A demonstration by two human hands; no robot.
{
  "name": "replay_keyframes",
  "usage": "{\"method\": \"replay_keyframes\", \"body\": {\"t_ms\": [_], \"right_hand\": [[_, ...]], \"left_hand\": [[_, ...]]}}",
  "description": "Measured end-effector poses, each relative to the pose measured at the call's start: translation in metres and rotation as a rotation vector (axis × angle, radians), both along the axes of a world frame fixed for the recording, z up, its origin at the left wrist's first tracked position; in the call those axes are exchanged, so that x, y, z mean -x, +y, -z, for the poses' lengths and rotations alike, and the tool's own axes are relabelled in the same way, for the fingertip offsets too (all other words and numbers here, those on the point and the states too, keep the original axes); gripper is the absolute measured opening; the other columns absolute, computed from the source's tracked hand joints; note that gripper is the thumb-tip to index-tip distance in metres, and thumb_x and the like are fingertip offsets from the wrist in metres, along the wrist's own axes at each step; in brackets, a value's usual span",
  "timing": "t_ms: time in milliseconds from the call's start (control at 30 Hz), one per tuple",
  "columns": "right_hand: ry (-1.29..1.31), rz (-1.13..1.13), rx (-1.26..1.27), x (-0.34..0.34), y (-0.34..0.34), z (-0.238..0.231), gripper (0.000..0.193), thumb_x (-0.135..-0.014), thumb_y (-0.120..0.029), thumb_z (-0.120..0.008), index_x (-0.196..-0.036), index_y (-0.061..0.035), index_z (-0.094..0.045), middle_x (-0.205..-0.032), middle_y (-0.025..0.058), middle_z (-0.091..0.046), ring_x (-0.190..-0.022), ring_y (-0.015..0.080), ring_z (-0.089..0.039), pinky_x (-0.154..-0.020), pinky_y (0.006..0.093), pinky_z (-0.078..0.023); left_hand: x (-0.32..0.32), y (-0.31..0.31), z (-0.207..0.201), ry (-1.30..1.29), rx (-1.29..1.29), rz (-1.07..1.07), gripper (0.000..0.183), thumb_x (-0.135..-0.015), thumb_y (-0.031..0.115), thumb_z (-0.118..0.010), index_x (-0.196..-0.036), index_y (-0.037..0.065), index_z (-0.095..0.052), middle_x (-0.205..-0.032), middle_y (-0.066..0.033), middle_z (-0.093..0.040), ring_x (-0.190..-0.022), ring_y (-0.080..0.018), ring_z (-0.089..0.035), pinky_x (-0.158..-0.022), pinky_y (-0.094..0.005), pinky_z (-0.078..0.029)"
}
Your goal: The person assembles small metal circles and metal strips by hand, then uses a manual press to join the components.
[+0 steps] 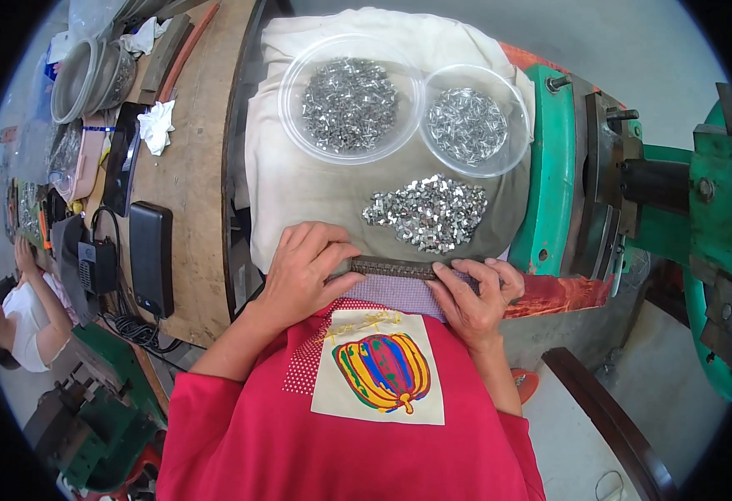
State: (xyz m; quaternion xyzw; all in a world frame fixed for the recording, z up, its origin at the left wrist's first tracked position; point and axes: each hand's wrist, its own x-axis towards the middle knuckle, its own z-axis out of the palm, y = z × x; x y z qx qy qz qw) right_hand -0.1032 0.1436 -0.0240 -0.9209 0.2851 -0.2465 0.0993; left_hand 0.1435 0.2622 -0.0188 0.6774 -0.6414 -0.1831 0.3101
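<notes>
A dark, narrow metal bar (393, 267) with a row of small notches or parts along it lies crosswise in front of me. My left hand (309, 265) grips its left end between thumb and fingers. At the right end, my right hand (476, 294) holds it with thumb and bent fingers. Just beyond the bar, a loose pile of small shiny metal pieces (431, 214) rests on the cloth. Behind the pile stand a larger clear round tub (291, 108) of small metal parts and a smaller clear tub (516, 125) with thin silvery pins.
Beige cloth (270, 192) covers the work surface. Close on the right is a green press machine (550, 184). A wooden table (195, 242) on the left carries a black power bank-like box (151, 259), cables and plastic containers. Another person (32, 326) sits at the far left.
</notes>
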Motion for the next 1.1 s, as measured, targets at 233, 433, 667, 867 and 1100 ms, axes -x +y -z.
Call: {"method": "replay_keyframes", "body": {"t_ms": [233, 433, 667, 867, 1100], "right_hand": [[-0.012, 0.027, -0.014, 0.000, -0.001, 0.004, 0.031, -0.065, -0.025, -0.087, -0.095, -0.0246, -0.078, -0.098, -0.0073, -0.063, -0.107, 0.0216, -0.046, -0.093, 0.0400, -0.031], [0.005, 0.016, -0.015, -0.002, -0.002, -0.002, 0.031, -0.064, -0.022, -0.089, -0.094, -0.0211, -0.079, -0.098, -0.0041, -0.063, -0.108, 0.0244, -0.044, -0.094, 0.0373, -0.038], [-0.036, 0.037, -0.019, 0.001, 0.002, 0.005, 0.031, -0.066, -0.022, -0.087, -0.095, -0.0242, -0.078, -0.099, -0.0063, -0.063, -0.109, 0.0228, -0.046, -0.093, 0.0374, -0.033], [-0.027, 0.029, -0.007, -0.001, 0.001, 0.002, 0.031, -0.064, -0.022, -0.088, -0.093, -0.0208, -0.079, -0.097, -0.0034, -0.063, -0.108, 0.0255, -0.043, -0.093, 0.0380, -0.038], [-0.028, 0.028, -0.031, -0.004, -0.001, 0.001, 0.030, -0.067, -0.021, -0.086, -0.096, -0.0191, -0.078, -0.098, -0.0021, -0.064, -0.109, 0.0267, -0.044, -0.094, 0.0391, -0.037]], "left_hand": [[-0.007, 0.007, 0.004, 0.067, -0.015, -0.038, 0.041, -0.065, 0.017, -0.086, -0.101, 0.008, -0.068, -0.105, -0.0086, -0.061, -0.098, -0.0280, -0.057, -0.086, -0.0389, -0.041], [-0.010, 0.003, -0.001, 0.080, -0.041, -0.014, 0.037, -0.066, 0.016, -0.085, -0.099, 0.008, -0.069, -0.105, -0.0085, -0.061, -0.098, -0.0282, -0.057, -0.086, -0.0391, -0.041], [-0.003, 0.006, -0.001, -0.005, 0.007, -0.004, 0.035, -0.068, 0.015, -0.083, -0.099, 0.008, -0.067, -0.105, -0.0088, -0.061, -0.098, -0.0294, -0.057, -0.084, -0.0400, -0.043], [0.000, 0.006, -0.001, -0.060, 0.018, 0.004, 0.031, -0.071, 0.014, -0.080, -0.099, 0.008, -0.067, -0.105, -0.0097, -0.062, -0.097, -0.0301, -0.058, -0.083, -0.0414, -0.044], [-0.001, 0.003, -0.005, -0.098, 0.017, 0.007, 0.029, -0.073, 0.015, -0.079, -0.098, 0.007, -0.067, -0.104, -0.0100, -0.061, -0.096, -0.0296, -0.058, -0.083, -0.0411, -0.044]]}}
